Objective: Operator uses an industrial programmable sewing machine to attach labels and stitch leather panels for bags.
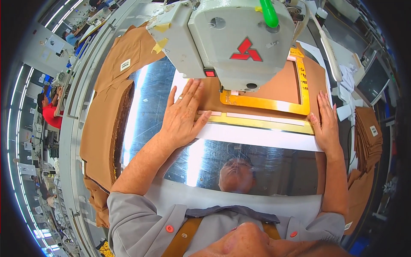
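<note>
A brown fabric piece (pixel 209 97) lies flat beneath the grey head of an industrial sewing machine (pixel 244 38). Over it sits a yellow rectangular clamp frame (pixel 267 105). My left hand (pixel 183 115) rests flat on the fabric's left edge, fingers stretched forward and thumb out to the side. At the opposite edge, my right hand (pixel 327 122) lies with fingers extended, its thumb by the frame's near right corner. Between my hands runs a yellow strip with pale bars (pixel 265 122), bordered by a white sheet (pixel 257 137). The needle area is hidden behind the machine head.
Nearer me is a shiny metal plate (pixel 205 165). Brown fabric pieces are piled along the left (pixel 100 132), with another stack at the right (pixel 367 141). A green knob (pixel 269 13) and a white lamp arm (pixel 329 53) hang above. Someone in red (pixel 52 115) sits far left.
</note>
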Demonstrator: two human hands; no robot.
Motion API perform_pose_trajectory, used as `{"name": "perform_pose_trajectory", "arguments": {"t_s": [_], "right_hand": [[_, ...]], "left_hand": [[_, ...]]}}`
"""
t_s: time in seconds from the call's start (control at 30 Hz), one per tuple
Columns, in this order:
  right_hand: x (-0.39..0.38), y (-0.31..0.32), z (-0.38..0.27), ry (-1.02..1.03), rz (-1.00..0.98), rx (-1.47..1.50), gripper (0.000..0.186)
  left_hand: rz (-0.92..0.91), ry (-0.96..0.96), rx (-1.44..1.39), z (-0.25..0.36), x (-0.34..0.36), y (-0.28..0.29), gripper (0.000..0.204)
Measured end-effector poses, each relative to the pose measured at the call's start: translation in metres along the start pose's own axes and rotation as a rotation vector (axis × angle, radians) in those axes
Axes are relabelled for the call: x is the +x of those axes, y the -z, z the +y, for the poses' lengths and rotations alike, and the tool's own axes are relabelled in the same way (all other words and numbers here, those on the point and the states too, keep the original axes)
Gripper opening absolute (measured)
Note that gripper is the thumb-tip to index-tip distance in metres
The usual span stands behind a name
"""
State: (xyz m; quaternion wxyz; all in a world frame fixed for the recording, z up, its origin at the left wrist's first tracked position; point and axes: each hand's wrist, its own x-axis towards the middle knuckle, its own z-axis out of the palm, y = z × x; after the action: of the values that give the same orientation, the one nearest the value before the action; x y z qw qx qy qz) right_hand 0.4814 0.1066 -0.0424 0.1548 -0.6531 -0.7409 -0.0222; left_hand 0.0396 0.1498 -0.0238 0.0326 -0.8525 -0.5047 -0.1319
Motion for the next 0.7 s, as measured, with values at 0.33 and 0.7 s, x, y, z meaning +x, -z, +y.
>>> {"name": "perform_pose_trajectory", "arguments": {"t_s": [0.33, 0.7], "right_hand": [[0.000, 0.000, -0.005, 0.011, -0.046, -0.010, 0.063], [0.003, 0.001, -0.007, 0.039, -0.071, -0.048, 0.065]], "left_hand": [[-0.149, -0.063, 0.071, -0.009, 0.003, -0.010, 0.075], [-0.141, -0.028, 0.035, -0.011, -0.009, -0.012, 0.085]]}}
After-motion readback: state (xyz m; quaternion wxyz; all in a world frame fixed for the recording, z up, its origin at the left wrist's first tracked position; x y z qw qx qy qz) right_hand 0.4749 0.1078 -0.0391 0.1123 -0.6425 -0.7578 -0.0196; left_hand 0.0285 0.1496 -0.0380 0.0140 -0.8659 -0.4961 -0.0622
